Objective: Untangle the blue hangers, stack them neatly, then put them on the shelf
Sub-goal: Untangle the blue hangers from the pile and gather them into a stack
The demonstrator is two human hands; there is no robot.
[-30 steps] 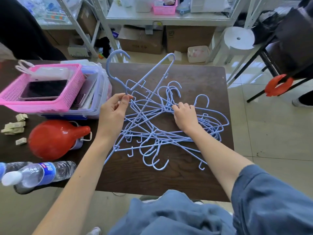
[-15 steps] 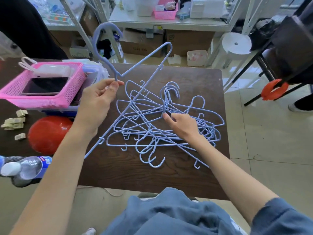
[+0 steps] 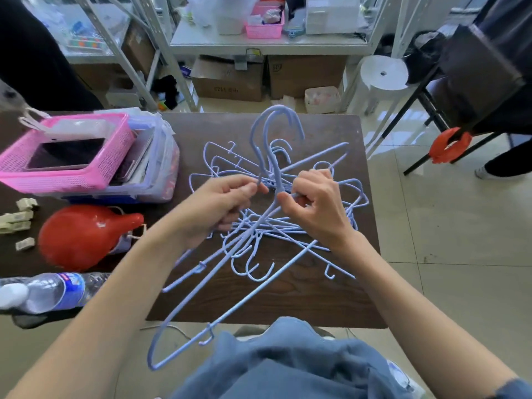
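Note:
A tangle of light-blue wire hangers (image 3: 313, 223) lies on the dark wooden table (image 3: 302, 295). My left hand (image 3: 218, 205) pinches the neck of one hanger, whose hook (image 3: 257, 133) stands upright above the pile. My right hand (image 3: 316, 205) grips the neck of a second hanger (image 3: 218, 266) close beside it; its hook rises next to the first. The long shoulders of these two slope down toward me past the table's near edge. The shelf (image 3: 264, 44) stands behind the table.
A pink basket (image 3: 72, 180) on a clear box sits at the left, with a red jug (image 3: 83, 234), a water bottle (image 3: 54, 292) and small blocks (image 3: 20, 217) nearer. A white stool (image 3: 383, 73), cardboard boxes (image 3: 230, 79) and a black chair with an orange clamp (image 3: 449, 145) stand beyond.
My left hand swung its lifted hanger from the left to the middle. My right hand left the pile and took hold of a second hanger's neck; both hooks now stand together.

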